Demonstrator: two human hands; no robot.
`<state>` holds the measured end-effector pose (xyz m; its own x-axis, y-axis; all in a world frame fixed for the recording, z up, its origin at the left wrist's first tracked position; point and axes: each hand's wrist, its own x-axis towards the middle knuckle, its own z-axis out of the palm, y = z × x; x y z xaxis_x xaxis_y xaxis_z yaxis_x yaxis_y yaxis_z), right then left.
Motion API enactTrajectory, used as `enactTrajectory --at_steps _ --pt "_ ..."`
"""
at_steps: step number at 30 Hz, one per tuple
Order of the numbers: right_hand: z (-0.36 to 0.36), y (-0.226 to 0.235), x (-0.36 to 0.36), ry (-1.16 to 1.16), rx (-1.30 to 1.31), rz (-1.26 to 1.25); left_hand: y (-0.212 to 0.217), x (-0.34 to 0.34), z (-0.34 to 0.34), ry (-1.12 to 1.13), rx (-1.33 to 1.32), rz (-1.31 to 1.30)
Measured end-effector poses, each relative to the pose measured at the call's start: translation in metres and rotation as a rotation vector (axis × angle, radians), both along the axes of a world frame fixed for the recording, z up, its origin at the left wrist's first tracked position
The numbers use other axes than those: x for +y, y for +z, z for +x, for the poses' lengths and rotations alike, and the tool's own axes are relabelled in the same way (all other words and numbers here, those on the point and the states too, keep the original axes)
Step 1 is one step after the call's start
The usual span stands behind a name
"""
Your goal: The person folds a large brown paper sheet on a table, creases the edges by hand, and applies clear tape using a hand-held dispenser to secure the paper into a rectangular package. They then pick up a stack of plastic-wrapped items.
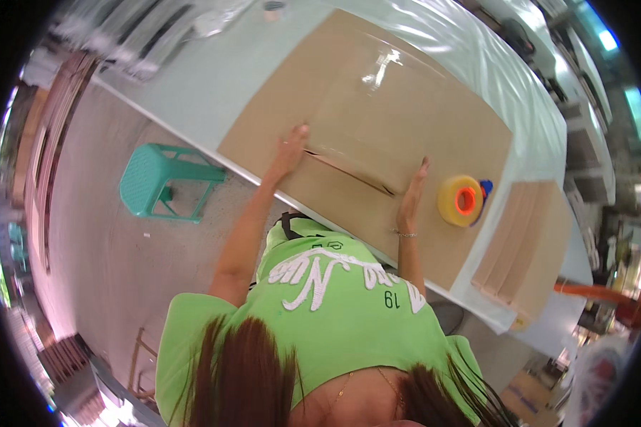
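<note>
A large flat brown cardboard sheet (377, 107) lies across the table before me, with a shiny strip near its far side. Between my hands a narrow dark slit runs along a fold near the edge closest to me. My left hand (290, 149) rests on the cardboard at the slit's left end, fingers stretched and holding nothing. At the other end, my right hand (410, 203) is on edge with straight fingers, also without anything in it. Just right of it sits a roll of yellowish packing tape (450, 199) with an orange core and a blue dispenser part (486, 188).
A stack of folded cardboard (523, 242) lies at the table's right end. Clear plastic sheeting (520, 121) covers the far side. A green plastic stool (160, 178) stands on the floor at left, beyond the table's edge. Plastic-wrapped goods (149, 35) lie at the far left.
</note>
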<state>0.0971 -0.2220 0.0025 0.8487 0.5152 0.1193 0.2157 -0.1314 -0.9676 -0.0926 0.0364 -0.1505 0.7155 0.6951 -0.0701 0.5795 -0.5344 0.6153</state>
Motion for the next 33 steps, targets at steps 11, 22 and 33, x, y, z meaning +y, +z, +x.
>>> enactTrajectory --at_steps 11,22,33 --pt "0.018 -0.074 -0.043 0.106 0.207 -0.336 0.075 -0.024 -0.031 0.043 0.202 0.264" --pt "0.035 -0.040 0.000 -0.064 0.459 0.106 0.096 -0.032 0.048 0.137 -0.627 -0.714" --pt "0.030 -0.013 0.025 -0.052 0.651 0.102 0.096 -0.019 0.050 0.211 -0.386 -0.568"
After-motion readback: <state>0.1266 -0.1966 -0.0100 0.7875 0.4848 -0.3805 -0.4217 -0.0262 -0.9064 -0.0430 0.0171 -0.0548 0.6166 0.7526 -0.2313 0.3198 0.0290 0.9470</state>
